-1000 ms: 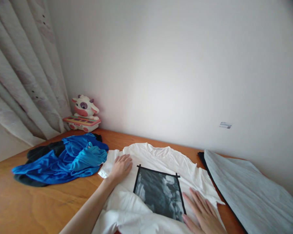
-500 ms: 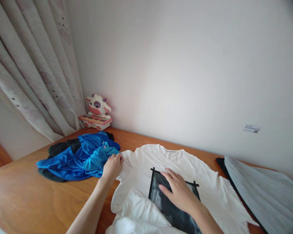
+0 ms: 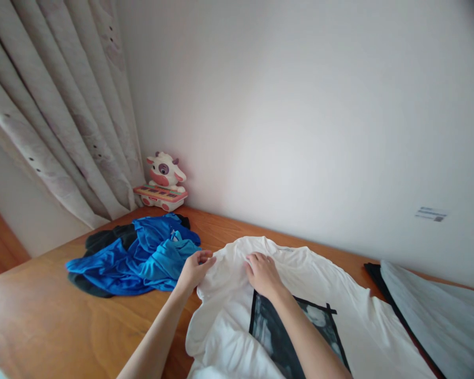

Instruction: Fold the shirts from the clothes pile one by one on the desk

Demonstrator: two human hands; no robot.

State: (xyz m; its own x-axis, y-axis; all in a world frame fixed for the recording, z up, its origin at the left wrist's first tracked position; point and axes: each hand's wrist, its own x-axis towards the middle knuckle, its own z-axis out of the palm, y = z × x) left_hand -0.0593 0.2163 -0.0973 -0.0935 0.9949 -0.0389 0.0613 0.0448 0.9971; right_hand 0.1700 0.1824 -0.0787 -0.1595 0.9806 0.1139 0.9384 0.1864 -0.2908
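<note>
While right hand (image 3: 264, 275) touches white T-shirt (image 3: 319, 279), wall sticker (image 3: 431, 213): print illegible.

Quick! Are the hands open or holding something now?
Left hand: fingers bent at the edge of the dark-printed white cloth T-shirt; grip unclear.
Right hand: fingers bent on the shirt's upper front; grip unclear.

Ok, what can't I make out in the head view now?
Head view:
White T-shirt: lower part cut off by bottom edge.
Printed panel: partly behind right forearm, then cut off by bottom edge.
Wall label: text too small and blurred.
Grey cloth: cut off by right edge.
Dark cloth: partly hidden by blue cloth.
</note>
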